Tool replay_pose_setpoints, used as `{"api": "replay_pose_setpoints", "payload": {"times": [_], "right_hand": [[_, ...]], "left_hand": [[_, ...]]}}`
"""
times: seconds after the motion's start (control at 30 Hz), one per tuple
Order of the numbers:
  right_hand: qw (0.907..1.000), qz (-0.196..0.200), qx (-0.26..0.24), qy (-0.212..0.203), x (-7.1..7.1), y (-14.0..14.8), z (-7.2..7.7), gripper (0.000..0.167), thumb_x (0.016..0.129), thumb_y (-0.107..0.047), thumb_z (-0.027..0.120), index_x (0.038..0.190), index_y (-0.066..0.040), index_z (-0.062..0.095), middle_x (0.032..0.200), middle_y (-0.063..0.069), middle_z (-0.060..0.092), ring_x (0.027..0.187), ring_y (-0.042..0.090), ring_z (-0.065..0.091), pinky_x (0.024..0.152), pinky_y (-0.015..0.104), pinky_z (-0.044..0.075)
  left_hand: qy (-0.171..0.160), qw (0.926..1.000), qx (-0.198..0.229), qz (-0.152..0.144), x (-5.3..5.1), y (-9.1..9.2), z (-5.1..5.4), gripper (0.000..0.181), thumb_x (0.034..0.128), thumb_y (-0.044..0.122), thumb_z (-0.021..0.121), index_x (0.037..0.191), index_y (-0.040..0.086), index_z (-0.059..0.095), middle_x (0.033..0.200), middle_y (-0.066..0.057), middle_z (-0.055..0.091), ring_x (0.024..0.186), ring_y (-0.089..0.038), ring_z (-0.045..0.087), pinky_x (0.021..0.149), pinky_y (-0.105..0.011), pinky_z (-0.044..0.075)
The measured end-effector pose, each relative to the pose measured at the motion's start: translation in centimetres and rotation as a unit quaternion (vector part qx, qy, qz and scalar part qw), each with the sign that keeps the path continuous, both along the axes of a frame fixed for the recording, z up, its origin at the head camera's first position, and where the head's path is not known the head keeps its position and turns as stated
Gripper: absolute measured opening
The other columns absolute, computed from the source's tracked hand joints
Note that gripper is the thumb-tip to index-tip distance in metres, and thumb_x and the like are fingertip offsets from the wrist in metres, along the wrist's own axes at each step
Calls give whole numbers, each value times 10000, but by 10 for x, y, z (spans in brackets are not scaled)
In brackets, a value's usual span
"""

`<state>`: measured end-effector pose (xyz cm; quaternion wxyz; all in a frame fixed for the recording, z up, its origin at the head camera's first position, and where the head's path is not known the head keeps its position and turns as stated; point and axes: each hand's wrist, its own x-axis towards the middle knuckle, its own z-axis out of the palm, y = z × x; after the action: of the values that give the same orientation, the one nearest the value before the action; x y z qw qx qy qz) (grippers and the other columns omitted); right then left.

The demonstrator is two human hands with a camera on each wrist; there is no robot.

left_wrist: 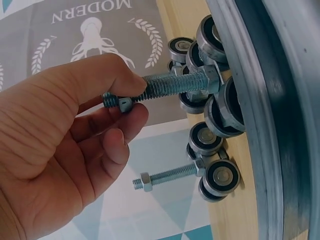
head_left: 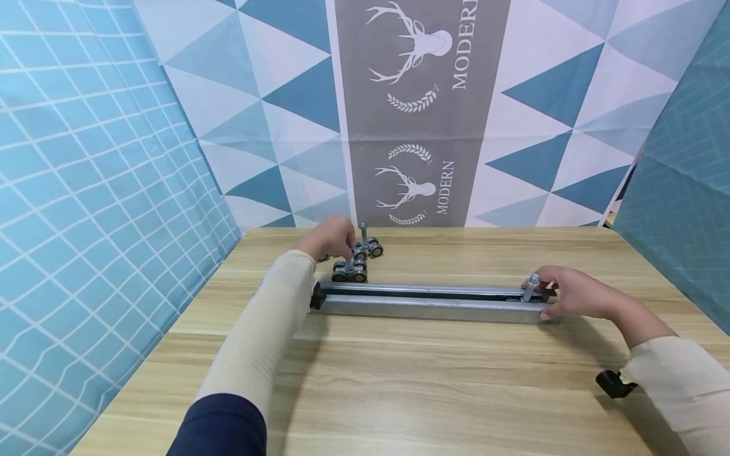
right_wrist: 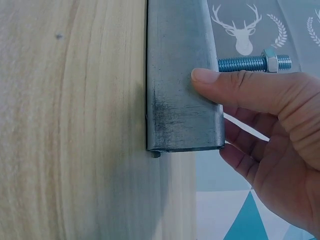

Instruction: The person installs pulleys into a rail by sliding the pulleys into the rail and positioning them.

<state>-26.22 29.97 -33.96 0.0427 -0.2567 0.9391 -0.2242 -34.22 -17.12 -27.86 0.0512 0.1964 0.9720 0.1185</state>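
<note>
A steel channel rail [head_left: 428, 309] lies across the wooden table, slot facing up. At its right end my right hand [head_left: 582, 292] grips the sides, thumb on the near wall [right_wrist: 182, 100]. Beside those fingers, a threaded bolt with a nut [head_left: 530, 288] sticks up out of the slot. Behind the rail's left end, my left hand [head_left: 332, 237] pinches the upright bolt [left_wrist: 172, 85] of a roller trolley [head_left: 349, 271] between thumb and index finger, near its nut [left_wrist: 125, 104]. The trolley's wheels are close to the rail; whether they touch the table is unclear.
Other roller trolleys [head_left: 373, 247] stand just behind the held one, bolts up; one [left_wrist: 212, 172] shows fully in the left wrist view. A patterned cloth backdrop [head_left: 416, 114] rises at the table's far edge. A blue gridded sheet [head_left: 85, 158] borders the left side.
</note>
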Motion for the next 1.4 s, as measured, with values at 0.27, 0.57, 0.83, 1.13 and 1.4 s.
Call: {"api": "replay_pose_setpoints", "payload": {"times": [0.27,0.57,0.83,1.13,1.4], "right_hand": [[9999,-56,-64,-56,0,-1,0,537,657,-162,890,1121,-60,640,1040,95,589,934,277,536,754,441,470],[9999,-2,-76,130,1,2,-1,530,663,-140,881,1129,-48,645,1031,69,608,935,265,557,767,457,480],[9999,-87,-146,-7,1,1,-3,496,692,-133,865,1128,-50,642,1066,83,615,991,296,562,836,541,466],[9999,-13,-116,93,0,1,-4,479,660,-139,885,1055,-58,626,962,35,580,862,226,512,708,389,457],[9995,-144,-212,-206,2,-1,-3,480,676,-155,877,1045,-52,587,1006,99,571,878,267,509,681,382,446]], "left_hand": [[-50,9999,-135,-44,1,-10,2,156,760,14,721,650,90,640,604,-10,534,531,-142,396,552,-299,404],[181,9995,-192,-196,5,-22,12,219,740,-14,646,573,122,601,522,21,473,481,-123,320,510,-297,344],[329,9989,-302,-153,15,-37,25,203,752,43,697,585,122,614,527,8,489,484,-130,344,536,-317,371],[326,9991,-260,91,29,-60,43,101,763,33,711,700,106,682,645,-28,625,564,-172,591,579,-338,480],[242,9993,-254,118,44,-82,55,68,768,54,707,730,95,668,661,-31,619,570,-174,580,593,-343,468]]}}
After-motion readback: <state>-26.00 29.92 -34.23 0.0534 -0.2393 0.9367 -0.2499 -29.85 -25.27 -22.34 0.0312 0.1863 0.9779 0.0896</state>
